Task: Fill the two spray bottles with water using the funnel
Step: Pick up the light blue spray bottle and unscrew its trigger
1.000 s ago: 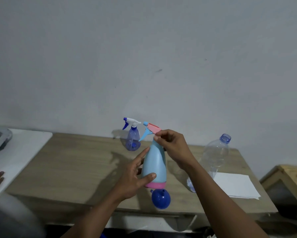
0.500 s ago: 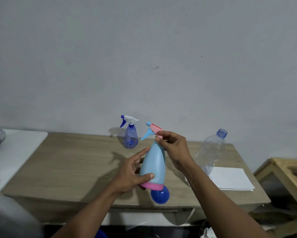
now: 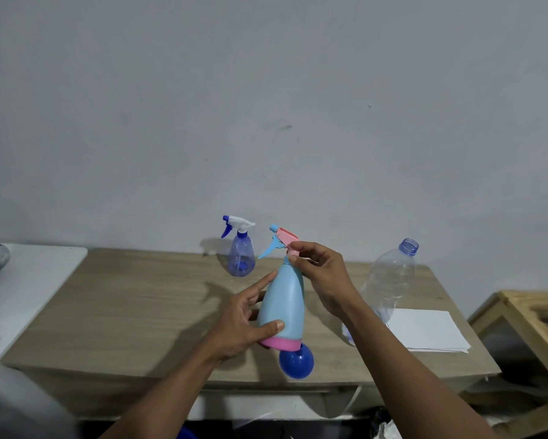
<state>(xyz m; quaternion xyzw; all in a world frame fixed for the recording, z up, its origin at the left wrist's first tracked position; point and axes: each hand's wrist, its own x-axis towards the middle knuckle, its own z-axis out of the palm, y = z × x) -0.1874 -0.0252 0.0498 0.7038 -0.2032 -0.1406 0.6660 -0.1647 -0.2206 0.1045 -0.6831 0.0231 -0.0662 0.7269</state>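
Smooth light-blue plastic spray bottle [image 3: 282, 305], cone shape, pink band at bottom, held over wooden table [image 3: 139, 312], leaning a bit
Left hand [image 3: 238, 327] wraps low part, thumb in front
Right hand [image 3: 323, 277] pinches neck under pink sprayer top [image 3: 287, 237]
Round blue funnel [image 3: 296, 361] just below bottle's bottom, close to table's front edge
Small see-through blue spray bottle [image 3: 241, 259] stands by back wall
Clear open water bottle [image 3: 390, 280] at right, beside white paper [image 3: 424, 331]
Wood top runs wide to left of hands

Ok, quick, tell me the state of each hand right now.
Left hand: gripping the light blue spray bottle by its body.
Right hand: pinching the pink spray head at its neck.
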